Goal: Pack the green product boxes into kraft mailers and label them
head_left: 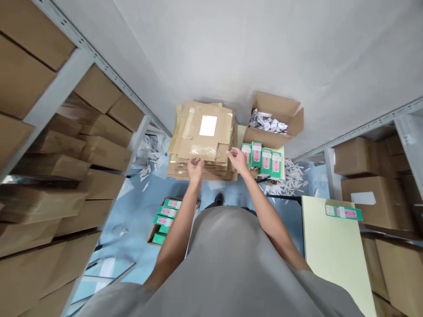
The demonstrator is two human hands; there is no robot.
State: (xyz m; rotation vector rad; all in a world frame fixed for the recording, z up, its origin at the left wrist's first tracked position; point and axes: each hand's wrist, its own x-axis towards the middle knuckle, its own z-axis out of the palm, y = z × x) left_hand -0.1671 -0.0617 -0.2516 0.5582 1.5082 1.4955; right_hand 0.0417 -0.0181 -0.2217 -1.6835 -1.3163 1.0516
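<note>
A stack of flattened cardboard boxes (203, 145) lies in front of me against the pale wall. The top one carries a white label (208, 125) and strips of clear tape. My left hand (195, 169) is closed at its near edge, with fingers pinched on the cardboard. At the right near corner, my right hand (238, 160) has its fingers curled together on the edge of the same flattened box. The exact grip of the fingertips is too small to see well. Just right of that hand stand several green and pink boxes (266, 162).
An open carton (264, 137) holds crumpled white paper. Another carton with green boxes (165, 220) sits on the blue floor at left. Shelves of cartons (99, 176) flank both sides. A pale table (335, 255) bears one green box (343, 212). Paper scraps (291, 178) litter the floor.
</note>
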